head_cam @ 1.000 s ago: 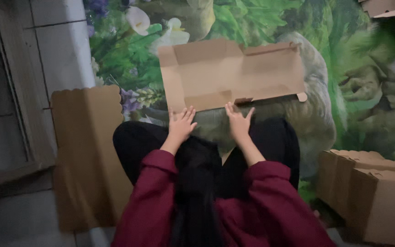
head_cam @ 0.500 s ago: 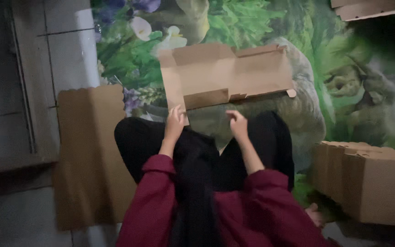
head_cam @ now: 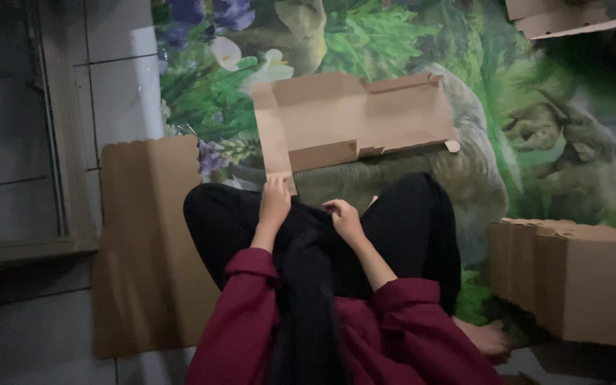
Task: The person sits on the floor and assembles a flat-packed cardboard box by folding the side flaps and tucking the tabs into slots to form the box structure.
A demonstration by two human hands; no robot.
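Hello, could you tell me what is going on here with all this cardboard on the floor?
A person in a dark red top sits cross-legged on a leafy printed mat. Their left hand grips the lower corner of an unfolded cardboard box blank lying ahead of their knees; the right hand rests by their lap, holding nothing. A flat cardboard sheet lies at their left, and a stack of folded cartons stands at their right.
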